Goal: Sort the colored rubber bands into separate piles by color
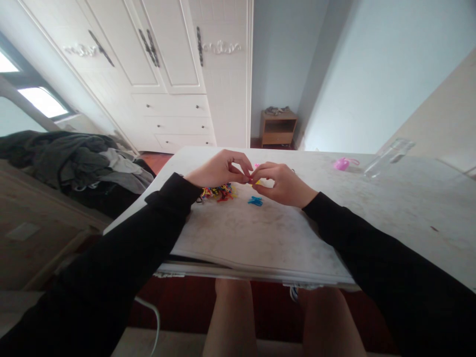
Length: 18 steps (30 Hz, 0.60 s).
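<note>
Item 1: red bit (250,179), 1 pc., v. small, over mid table (282,243), at the meeting fingertips of both hands. Type can't be told at this size.

Item 2: L hand (218,169), palm down, fingers curled; thumb & index tips pinched tog., apparently on the red bit.

Item 3: R hand (284,184), fingers bent, index tip up against the L fingertips, thumb a little apart, small gap btwn. Can't tell if it has hold of the bit or only touches it.

Handling note (judgement): keep L pinch firm but light; bring R thumb & index in at the free edge; work w/ fingertips only, wrists low & steady, hands close above the table so a slip drops a short way; pull gently, as sm. stretchy pcs. may flick off.

Direction: red bit's long axis n/a, mostly hidden by fingertips; which way it points can't be told.

Adjacent stock: mixed-colour pile (219,192), left, by L hand, wider left-to-right than near-to-far; blue bunch (255,201), near side of fingertips, long axis approx. left–right; yellow bit (257,183), partly hidden behind R fingers, axis unclear.

Far right: pink bag (341,164), then glass (388,157), tilted in view.
</note>
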Motion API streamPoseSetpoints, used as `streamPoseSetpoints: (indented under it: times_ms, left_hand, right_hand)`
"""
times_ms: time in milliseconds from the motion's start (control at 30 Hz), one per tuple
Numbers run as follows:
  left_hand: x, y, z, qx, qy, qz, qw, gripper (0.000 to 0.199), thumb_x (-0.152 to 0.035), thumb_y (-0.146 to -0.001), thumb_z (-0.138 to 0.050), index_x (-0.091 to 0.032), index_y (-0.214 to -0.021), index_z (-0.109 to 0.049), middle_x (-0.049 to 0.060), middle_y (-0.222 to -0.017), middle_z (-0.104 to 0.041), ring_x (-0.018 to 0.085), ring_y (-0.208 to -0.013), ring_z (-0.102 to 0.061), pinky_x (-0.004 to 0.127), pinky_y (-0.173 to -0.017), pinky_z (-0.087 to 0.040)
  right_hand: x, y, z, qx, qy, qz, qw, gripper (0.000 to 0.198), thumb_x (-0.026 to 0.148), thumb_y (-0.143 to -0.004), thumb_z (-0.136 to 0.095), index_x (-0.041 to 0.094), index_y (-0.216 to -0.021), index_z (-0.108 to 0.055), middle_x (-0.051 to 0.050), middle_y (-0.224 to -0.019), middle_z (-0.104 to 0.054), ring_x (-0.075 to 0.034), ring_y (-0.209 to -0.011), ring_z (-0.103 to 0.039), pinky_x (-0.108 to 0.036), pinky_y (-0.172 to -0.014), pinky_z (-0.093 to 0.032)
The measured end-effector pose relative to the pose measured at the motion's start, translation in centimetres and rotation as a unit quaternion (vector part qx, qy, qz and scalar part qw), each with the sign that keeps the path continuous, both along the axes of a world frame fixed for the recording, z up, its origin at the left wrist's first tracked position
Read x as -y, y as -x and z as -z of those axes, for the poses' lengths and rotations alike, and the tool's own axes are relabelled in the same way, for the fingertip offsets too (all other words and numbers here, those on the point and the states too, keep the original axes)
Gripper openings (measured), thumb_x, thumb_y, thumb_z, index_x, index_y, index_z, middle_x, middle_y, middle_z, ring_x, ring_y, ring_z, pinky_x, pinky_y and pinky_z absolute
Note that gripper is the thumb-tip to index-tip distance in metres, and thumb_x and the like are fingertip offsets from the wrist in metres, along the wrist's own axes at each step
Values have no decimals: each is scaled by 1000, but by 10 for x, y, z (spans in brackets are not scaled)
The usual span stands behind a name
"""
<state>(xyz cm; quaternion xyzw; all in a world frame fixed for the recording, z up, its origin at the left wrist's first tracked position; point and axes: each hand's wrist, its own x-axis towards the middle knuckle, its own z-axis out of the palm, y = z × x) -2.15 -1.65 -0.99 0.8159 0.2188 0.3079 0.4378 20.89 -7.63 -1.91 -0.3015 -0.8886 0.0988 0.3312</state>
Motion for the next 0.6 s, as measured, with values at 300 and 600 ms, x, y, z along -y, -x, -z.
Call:
streamPoseSetpoints:
  times_ms: [300,600]
  left_hand:
    - [1,-1,-2,6,-6,-3,1000,22,-24,-75,-89,-15,-88,-74,4,-90,-77,18,-83,-80,32,-82,-69]
    - [0,-1,-3,1,-8,-49,999,27,-30,-74,-90,-15,-87,-72,6,-94,-76,21,-86,-82,30,-75,-68]
  right_hand:
    - [-1,2,0,-2,3,8,1000,16,19,-94,-63,17,-91,-78,-9,-94,-78,-21,-89,-70,-36,-85,-53]
    - [-28,-23,11,83,-2,190,978,26,26,-94,-60,12,-106,-78,-16,-109,-78,-29,-103,-68,-45,-97,-52]
